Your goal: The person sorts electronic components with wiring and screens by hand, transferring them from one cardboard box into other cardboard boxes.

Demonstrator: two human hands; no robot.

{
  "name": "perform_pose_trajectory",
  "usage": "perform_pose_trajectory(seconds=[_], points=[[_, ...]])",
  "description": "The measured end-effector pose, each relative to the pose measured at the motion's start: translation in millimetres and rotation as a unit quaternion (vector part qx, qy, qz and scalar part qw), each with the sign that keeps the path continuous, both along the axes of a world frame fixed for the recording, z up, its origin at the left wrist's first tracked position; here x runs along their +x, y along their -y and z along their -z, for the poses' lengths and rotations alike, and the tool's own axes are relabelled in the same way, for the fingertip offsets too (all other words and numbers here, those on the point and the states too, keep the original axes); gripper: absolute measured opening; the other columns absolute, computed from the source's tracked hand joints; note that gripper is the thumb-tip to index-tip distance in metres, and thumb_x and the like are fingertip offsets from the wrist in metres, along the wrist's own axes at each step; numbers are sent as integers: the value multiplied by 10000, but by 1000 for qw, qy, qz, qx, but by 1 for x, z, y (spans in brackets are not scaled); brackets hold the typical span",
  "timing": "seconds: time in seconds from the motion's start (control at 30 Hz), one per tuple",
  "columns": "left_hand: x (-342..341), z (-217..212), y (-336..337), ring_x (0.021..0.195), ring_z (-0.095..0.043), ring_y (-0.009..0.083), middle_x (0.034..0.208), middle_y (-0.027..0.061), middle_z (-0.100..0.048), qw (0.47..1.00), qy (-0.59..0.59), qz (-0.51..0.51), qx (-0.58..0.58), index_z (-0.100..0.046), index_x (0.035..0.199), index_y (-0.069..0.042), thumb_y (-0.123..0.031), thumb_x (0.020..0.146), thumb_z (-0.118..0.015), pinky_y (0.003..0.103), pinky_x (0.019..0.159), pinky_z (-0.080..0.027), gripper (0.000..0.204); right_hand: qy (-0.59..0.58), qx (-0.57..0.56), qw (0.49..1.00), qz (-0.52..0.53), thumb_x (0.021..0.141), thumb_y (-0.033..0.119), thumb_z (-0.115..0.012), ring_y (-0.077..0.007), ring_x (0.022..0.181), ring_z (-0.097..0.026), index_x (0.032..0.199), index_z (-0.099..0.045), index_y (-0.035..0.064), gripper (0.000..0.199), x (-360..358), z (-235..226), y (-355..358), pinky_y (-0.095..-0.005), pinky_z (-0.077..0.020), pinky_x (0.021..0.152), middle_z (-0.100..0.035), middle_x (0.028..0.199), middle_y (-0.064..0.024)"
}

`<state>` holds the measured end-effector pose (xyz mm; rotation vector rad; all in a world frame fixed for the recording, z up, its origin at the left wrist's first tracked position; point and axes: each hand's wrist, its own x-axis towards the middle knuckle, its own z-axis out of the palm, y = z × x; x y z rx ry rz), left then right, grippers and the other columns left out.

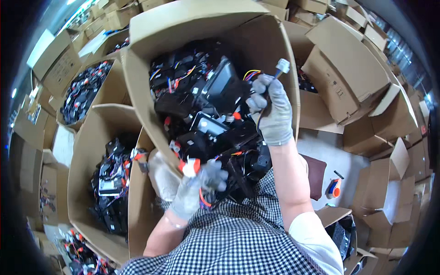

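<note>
Head view: your tilted cardboard box (151, 68) holds a tangle of black parts with coloured wires (201, 105). Above that tangle, at the box's right wall, your gloved right hand (272, 110) has its grip pinched shut on a small grey connector (282, 66). At the box's lower rim, your gloved left hand (197, 190) is curled around an orange-and-white plug (189, 167).

Matt brown cardboard box (137, 78) holds glossy black plastic parts (215, 87); knitted grey cloth gloves (275, 114).
</note>
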<state>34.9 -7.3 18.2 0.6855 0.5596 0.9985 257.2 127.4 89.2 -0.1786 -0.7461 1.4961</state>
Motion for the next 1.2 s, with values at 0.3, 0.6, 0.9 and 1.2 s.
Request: perform_pose_trajectory(seconds=[0.3,0.6,0.9,1.2], points=[[10,42,-60,1153,-536,270,1260,136,-543,941,222,-250,-54,-473,1239,-37,-339,919,-546,437,1024,-404,445,-38,-164,985,-40,836,344,-673,-115,652,-516,951,-617,119,259,-60,90,75,-257,-426,616,-564,827,14],[-13,13,-24,506,-410,54,656,-8,-485,929,-145,-338,37,-503,1223,-13,-490,812,-655,192,469,-343,648,376,-234,890,-110,897,308,-603,-151,778,-650,1067,-585,22,334,-24,135,114,-261,-520,630,-638,1052,-106],[-31,45,-10,645,-508,68,711,-27,-541,858,-352,-319,192,-634,905,-29,-535,804,-648,238,549,-391,517,436,-85,885,-141,903,338,-576,-38,598,-476,1064,-612,8,369,-51,34,90,-182,-403,544,-539,705,17],[-38,54,-7,818,-591,155,911,64,-619,731,-526,-299,316,-510,1133,-13,-286,780,-716,297,804,-487,491,533,-65,834,-126,909,320,-571,-93,597,-518,880,-662,1,334,-66,43,94,-269,-436,567,-558,649,-40]])
